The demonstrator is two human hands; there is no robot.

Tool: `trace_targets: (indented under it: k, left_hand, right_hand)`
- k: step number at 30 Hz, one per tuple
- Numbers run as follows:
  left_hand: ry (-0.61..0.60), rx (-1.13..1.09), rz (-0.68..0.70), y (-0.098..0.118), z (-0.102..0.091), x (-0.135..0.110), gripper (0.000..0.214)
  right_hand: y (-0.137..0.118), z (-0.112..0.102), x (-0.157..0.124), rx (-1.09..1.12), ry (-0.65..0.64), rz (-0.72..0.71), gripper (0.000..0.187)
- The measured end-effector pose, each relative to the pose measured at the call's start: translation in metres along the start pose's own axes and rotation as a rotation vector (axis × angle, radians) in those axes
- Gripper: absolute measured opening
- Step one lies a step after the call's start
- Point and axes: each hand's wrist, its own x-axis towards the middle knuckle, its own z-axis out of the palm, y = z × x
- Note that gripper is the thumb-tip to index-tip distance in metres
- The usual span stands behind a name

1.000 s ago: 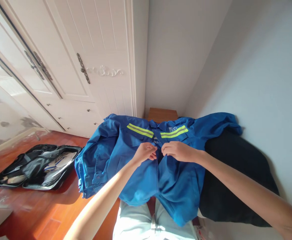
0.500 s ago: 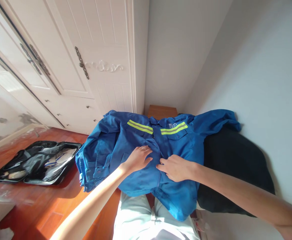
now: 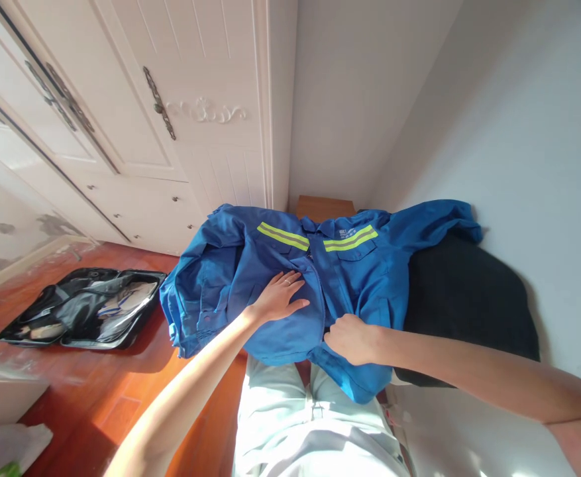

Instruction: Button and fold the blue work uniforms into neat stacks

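Note:
A blue work jacket (image 3: 285,338) with yellow-and-grey reflective strips lies spread in front of me, collar at the far side. Its zip runs down the middle, and the two front edges are apart. My left hand (image 3: 280,296) rests flat on the left front panel, fingers stretched out, a ring on one finger. Beside the zip, my right hand (image 3: 352,338) is closed on the edge of the right front panel, fingers curled under. One sleeve lies bunched at the left; the other stretches to the right over a black surface.
An open suitcase (image 3: 116,338) packed with clothes lies on the red wooden floor (image 3: 121,411) at the left. White wardrobe doors (image 3: 220,73) stand behind. A black rounded cushion-like thing (image 3: 469,305) is at the right, against the wall (image 3: 533,165). A small wooden box (image 3: 324,207) sits behind the collar.
My right hand has closed on the right front edge and drawn it aside, widening the gap by the zip. My left hand has flattened on the panel. The view has tilted slightly down.

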Motion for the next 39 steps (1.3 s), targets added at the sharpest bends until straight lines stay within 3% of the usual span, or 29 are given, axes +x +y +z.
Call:
trace_targets:
  k: [3,8,14,20,25,29,33,36,39]
  left_hand:
    - [0.008,0.003,-0.006,0.0,0.002,0.0,0.065]
    - [0.005,0.001,-0.012,-0.003,0.003,0.001,0.064]
    - [0.01,0.04,-0.045,0.007,0.002,0.002,0.058]
    - [0.054,0.147,-0.065,0.03,0.001,0.007,0.052]
    - [-0.051,0.118,0.034,0.027,0.011,0.001,0.052]
    - [0.117,0.111,-0.039,0.022,0.003,-0.009,0.041]
    - [0.272,0.156,-0.139,0.01,-0.017,0.001,0.039]
    - [0.259,0.204,-0.196,-0.006,-0.029,0.022,0.042]
    - [0.12,0.192,-0.192,-0.018,-0.032,0.042,0.042]
  right_hand:
    - [-0.004,0.005,0.0,0.01,0.03,0.003,0.02]
    - [0.004,-0.002,-0.019,0.038,0.098,-0.226,0.022]
    - [0.017,-0.017,-0.041,0.247,0.178,-0.411,0.039]
    - [0.003,-0.01,0.006,0.119,0.417,-0.38,0.022]
    - [0.004,-0.009,0.033,0.04,0.644,-0.424,0.02]
    - [0.042,-0.009,0.026,0.287,0.859,-0.39,0.029]
    - [0.106,-0.004,0.026,0.484,0.974,-0.164,0.046]
    - [0.156,-0.004,0.042,0.543,0.972,0.097,0.053]
    - [0.195,-0.012,0.064,0.51,0.948,0.294,0.061]
